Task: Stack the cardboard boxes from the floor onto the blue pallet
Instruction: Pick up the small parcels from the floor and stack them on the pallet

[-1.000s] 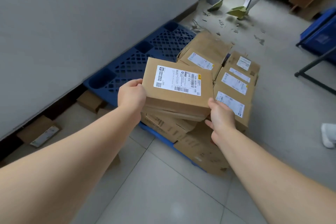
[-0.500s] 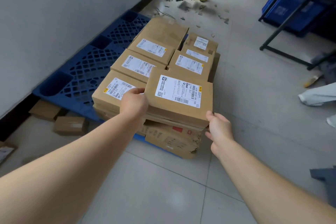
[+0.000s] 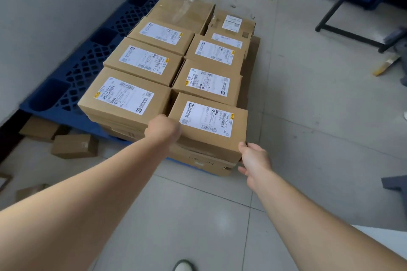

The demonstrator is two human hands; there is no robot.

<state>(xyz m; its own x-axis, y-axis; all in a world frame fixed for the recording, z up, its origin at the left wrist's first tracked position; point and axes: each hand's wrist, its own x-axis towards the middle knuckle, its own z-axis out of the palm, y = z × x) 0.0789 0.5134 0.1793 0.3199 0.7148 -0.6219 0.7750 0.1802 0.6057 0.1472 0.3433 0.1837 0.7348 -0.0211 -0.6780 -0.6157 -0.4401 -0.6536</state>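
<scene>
Nearest box [image 3: 209, 121] at 12 o'clock, long axis 9-to-3, atop the stack on the pallet [image 3: 72, 77]. Its near-left corner sits in the curled left hand [image 3: 164, 128]; the right hand [image 3: 253, 158], fingers loose, touches the near-right corner.

Box label [image 3: 207, 119]: "163A B020-00 155"

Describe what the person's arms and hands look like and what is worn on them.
The left arm and right arm are bare as far up as the view shows, with no sleeves. The left hand and right hand wear no gloves. No watch, bracelet or ring shows.
</scene>
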